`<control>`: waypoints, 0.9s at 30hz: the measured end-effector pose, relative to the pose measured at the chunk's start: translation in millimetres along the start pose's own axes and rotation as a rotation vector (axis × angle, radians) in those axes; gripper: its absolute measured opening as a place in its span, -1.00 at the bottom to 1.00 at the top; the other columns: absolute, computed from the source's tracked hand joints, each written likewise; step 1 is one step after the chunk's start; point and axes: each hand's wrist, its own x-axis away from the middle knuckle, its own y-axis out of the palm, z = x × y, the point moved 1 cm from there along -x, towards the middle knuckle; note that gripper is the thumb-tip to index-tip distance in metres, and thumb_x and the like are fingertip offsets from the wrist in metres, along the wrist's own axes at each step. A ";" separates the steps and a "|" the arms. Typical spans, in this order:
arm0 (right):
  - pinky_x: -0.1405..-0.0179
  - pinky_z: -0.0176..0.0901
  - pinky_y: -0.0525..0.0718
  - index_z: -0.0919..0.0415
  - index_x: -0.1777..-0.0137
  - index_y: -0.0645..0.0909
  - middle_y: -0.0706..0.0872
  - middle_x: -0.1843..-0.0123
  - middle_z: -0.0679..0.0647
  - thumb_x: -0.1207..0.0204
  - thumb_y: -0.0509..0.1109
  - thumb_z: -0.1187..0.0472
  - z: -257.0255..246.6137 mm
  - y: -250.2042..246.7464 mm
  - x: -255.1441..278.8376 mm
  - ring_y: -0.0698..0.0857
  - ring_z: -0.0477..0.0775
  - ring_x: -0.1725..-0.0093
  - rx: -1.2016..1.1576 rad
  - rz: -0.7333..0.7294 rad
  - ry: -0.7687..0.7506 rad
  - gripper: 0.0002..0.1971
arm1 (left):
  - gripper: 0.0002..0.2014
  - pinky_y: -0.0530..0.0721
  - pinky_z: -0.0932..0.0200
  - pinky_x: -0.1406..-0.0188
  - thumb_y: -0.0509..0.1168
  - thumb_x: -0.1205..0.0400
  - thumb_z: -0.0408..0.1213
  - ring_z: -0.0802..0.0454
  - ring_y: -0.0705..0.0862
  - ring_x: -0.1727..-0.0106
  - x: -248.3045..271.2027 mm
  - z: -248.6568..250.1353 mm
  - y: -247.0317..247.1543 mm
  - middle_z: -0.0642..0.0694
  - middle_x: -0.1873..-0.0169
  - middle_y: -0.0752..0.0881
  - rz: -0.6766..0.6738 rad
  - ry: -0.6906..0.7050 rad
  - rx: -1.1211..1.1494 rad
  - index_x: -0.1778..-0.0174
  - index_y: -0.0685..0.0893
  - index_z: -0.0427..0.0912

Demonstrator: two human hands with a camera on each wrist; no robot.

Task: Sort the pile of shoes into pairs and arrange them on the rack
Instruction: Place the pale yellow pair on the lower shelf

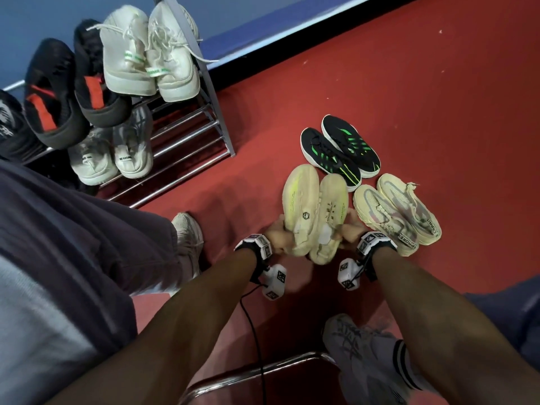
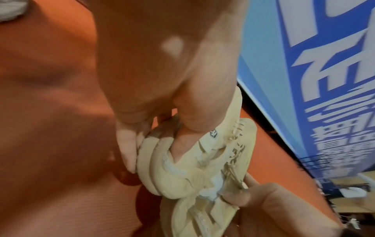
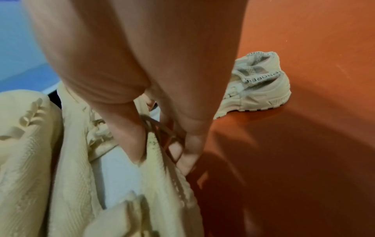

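Observation:
Two pale yellow knit shoes are held side by side above the red floor, toes pointing away from me. My left hand (image 1: 279,235) grips the left yellow shoe (image 1: 301,206) at its heel collar, thumb inside the opening (image 2: 182,144). My right hand (image 1: 349,229) pinches the right yellow shoe (image 1: 331,217) at its collar (image 3: 160,154). The metal shoe rack (image 1: 187,141) stands at upper left, with a white pair (image 1: 149,54) and a black-and-red pair (image 1: 67,92) on top and a light grey pair (image 1: 114,153) below.
On the floor beyond my hands lie a black pair with green stripes (image 1: 340,150) and a cream mesh pair (image 1: 397,214), whose heel shows in the right wrist view (image 3: 259,89). My own feet (image 1: 187,235) (image 1: 359,343) and a chrome stool rim (image 1: 263,372) sit close below. A blue wall (image 1: 263,27) runs behind.

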 end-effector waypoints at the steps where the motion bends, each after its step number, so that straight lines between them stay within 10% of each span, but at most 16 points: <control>1: 0.38 -0.05 0.69 0.01 -0.38 0.40 0.70 -0.04 0.14 -0.38 0.37 0.60 -6.9 -5.1 4.3 0.70 0.18 0.10 -0.026 0.008 -0.029 -0.34 | -0.24 0.69 -0.01 0.45 0.44 -0.29 -0.38 -0.15 0.71 0.20 17.4 18.8 0.9 -0.22 -0.03 0.71 0.015 0.038 0.017 -0.44 0.40 0.00; 5: 0.32 -0.10 0.62 0.02 -0.38 0.41 0.70 0.02 0.17 -0.31 0.33 0.61 -52.9 -28.4 26.2 0.65 0.21 0.07 -0.132 0.059 -0.123 -0.31 | -0.31 0.76 -0.06 0.11 0.34 -0.42 -0.59 -0.11 0.59 -0.23 58.9 75.4 -2.8 -0.10 -0.20 0.61 0.099 0.248 -0.019 -0.47 0.40 -0.11; 9: -0.16 0.31 0.72 -0.21 -0.33 0.42 0.71 -0.18 0.03 -0.04 0.28 0.42 -98.3 -38.8 37.7 0.65 0.25 -0.18 -0.261 0.153 -0.261 -0.19 | -0.31 0.76 -0.08 0.28 0.34 -0.43 -0.65 -0.08 0.66 -0.02 103.2 131.2 -26.5 -0.20 -0.20 0.58 0.085 0.388 -0.140 -0.47 0.33 -0.19; 13: -0.23 0.37 0.69 -0.13 -0.40 0.41 0.68 -0.23 0.02 -0.06 0.25 0.46 -165.8 -28.7 99.4 0.65 0.23 -0.25 -0.396 0.112 -0.466 -0.16 | -0.28 0.79 -0.01 0.20 0.42 -0.44 -0.61 -0.12 0.65 -0.18 161.3 185.6 -69.3 -0.17 -0.24 0.59 0.122 0.487 -0.232 -0.47 0.31 -0.13; 20: -0.05 0.20 0.76 -0.36 -0.51 0.37 0.80 -0.22 0.02 -0.20 0.26 0.60 -282.3 12.8 210.6 0.76 0.18 -0.18 -0.401 -0.095 -0.710 -0.02 | -0.21 0.60 -0.02 -0.47 0.55 -0.43 -0.21 -0.07 0.62 -0.43 261.4 229.3 -164.6 -0.16 -0.41 0.63 0.273 0.710 -0.134 -0.56 0.37 -0.21; 24: 0.46 -0.25 0.64 -0.26 -0.61 0.27 0.80 -0.12 0.09 -0.28 0.26 0.68 -341.8 27.1 264.2 0.74 0.03 0.12 -0.258 -0.044 -0.841 0.02 | -0.31 0.57 -0.15 -0.51 0.49 -0.50 -0.27 -0.02 0.66 -0.40 296.8 240.3 -203.0 -0.06 -0.38 0.69 0.341 0.817 0.038 -0.56 0.41 -0.09; 27: 0.34 -0.16 0.68 -0.08 -0.60 0.22 0.77 0.00 0.13 -0.30 0.34 0.62 -377.9 22.3 293.8 0.72 0.11 0.12 -0.133 0.047 -0.891 -0.07 | -0.34 0.59 -0.10 -0.49 0.45 -0.56 -0.30 0.03 0.67 -0.40 317.8 247.5 -215.2 -0.01 -0.40 0.69 0.320 0.890 0.124 -0.59 0.39 -0.03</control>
